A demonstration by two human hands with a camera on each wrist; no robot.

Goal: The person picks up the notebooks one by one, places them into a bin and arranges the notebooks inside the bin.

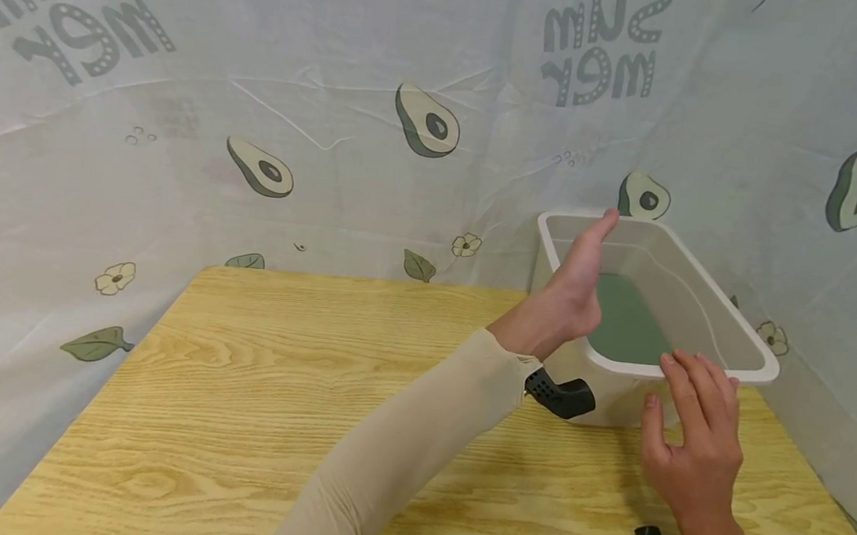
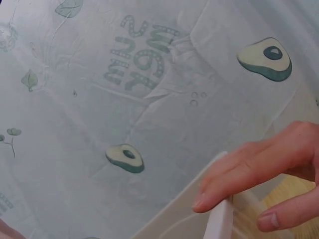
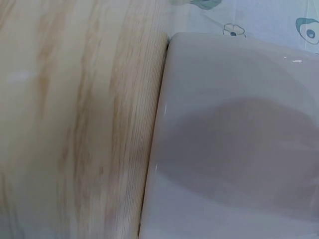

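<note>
A deep grey-white plastic bin (image 1: 627, 394) with a green floor (image 1: 627, 321) stands at the table's back right. My left hand (image 1: 575, 285) is raised at the bin's left side, seen edge-on with one digit pointing up; its other fingers are hidden. In the head view it overlaps the bin's left rim. My right hand (image 1: 698, 439) is at the near rim, fingertips laid over the edge and thumb held apart outside the wall. The left wrist view shows these right-hand fingers (image 2: 239, 174) draped over the rim (image 2: 219, 219). The bin's outer wall (image 3: 229, 139) fills much of the right wrist view.
The wood-grain table (image 1: 280, 398) extends left of the bin. A pale curtain (image 1: 336, 90) with avocado prints hangs behind and along both sides. Black wrist mounts (image 1: 564, 397) show at both wrists.
</note>
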